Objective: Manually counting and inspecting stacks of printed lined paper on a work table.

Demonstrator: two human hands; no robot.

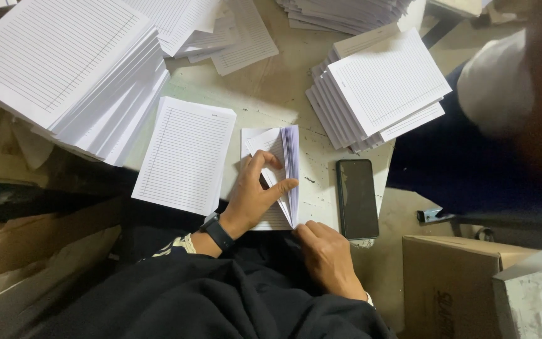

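A small stack of lined white sheets (pixel 290 157) lies near the table's front edge, its pages fanned upward. My left hand (pixel 253 194) rests on the stack's left half, thumb and fingers spread into the lifted pages. My right hand (pixel 326 254) pinches the stack's lower right corner. A black watch sits on my left wrist. A flat pile of lined paper (pixel 186 154) lies just left of my left hand.
A black phone (pixel 357 198) lies face up right of the stack. Tall stacks of lined sheets stand at the far left (pixel 64 69) and far right (pixel 381 91). Another person's dark sleeve (pixel 503 125) is at the right. Cardboard boxes (pixel 453 282) stand at lower right.
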